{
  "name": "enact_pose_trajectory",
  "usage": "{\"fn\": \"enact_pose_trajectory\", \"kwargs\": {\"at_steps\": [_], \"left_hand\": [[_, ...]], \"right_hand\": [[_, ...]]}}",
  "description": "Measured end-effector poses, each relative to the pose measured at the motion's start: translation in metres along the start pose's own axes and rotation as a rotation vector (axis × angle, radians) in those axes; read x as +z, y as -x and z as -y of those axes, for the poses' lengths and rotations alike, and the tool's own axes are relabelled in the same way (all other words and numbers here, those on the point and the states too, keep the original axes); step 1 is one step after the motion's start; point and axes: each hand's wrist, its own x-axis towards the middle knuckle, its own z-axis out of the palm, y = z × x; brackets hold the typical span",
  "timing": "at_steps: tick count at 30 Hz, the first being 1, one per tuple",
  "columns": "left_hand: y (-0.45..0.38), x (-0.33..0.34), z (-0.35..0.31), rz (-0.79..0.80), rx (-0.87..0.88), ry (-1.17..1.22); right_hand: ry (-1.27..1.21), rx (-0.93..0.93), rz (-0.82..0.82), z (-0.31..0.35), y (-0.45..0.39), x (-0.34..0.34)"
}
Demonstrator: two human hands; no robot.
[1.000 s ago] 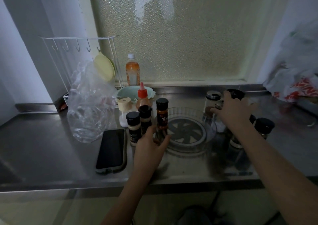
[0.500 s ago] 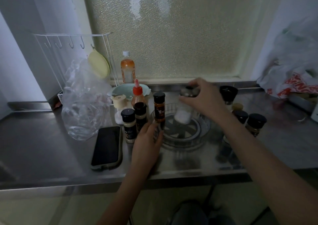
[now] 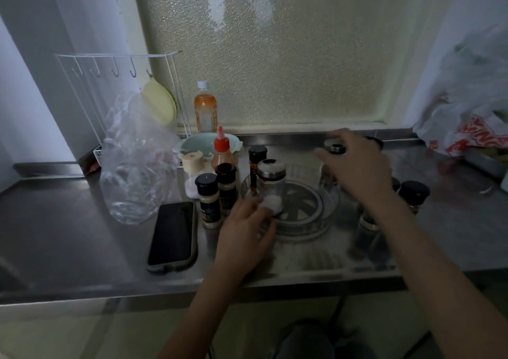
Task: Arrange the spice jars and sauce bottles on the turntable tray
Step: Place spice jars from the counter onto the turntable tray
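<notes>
A clear round turntable tray (image 3: 308,222) sits on the steel counter. On its left side stands a glass jar (image 3: 271,185) with a silver lid and white contents. My left hand (image 3: 246,235) curls over the tray's front-left rim, just below that jar. My right hand (image 3: 357,169) wraps around a second silver-lidded glass jar (image 3: 334,148) at the tray's back right. Left of the tray stand two black-capped spice jars (image 3: 209,200), an orange-labelled spice bottle (image 3: 257,163) and a red-capped sauce bottle (image 3: 222,154). More black-lidded jars (image 3: 413,194) wait on the right.
A phone (image 3: 173,235) lies flat left of my left hand. Behind it are a crumpled plastic bag (image 3: 137,172), a beige-lidded jar (image 3: 192,166), a green bowl (image 3: 196,143), an orange drink bottle (image 3: 205,111) and a white wire rack (image 3: 115,84). A shopping bag (image 3: 472,128) fills the right corner.
My right hand set the white-filled jar down on the tray's left side, let it go, and moved back right onto a second silver-lidded jar. My left hand stayed at the rim.
</notes>
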Motion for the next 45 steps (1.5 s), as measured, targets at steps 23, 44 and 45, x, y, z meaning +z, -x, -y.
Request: {"fn": "enact_pose_trajectory", "kwargs": {"at_steps": [23, 44, 45], "left_hand": [[0.001, -0.001, 0.000, 0.130, 0.015, 0.026], [0.001, -0.002, 0.000, 0.078, 0.020, 0.040], [0.000, 0.000, 0.000, 0.086, 0.032, 0.031]], "right_hand": [[0.103, 0.095, 0.215, -0.043, 0.021, -0.035], [-0.151, -0.007, 0.082, -0.001, 0.013, -0.021], [-0.051, 0.028, 0.038, -0.018, 0.012, -0.030]]}}
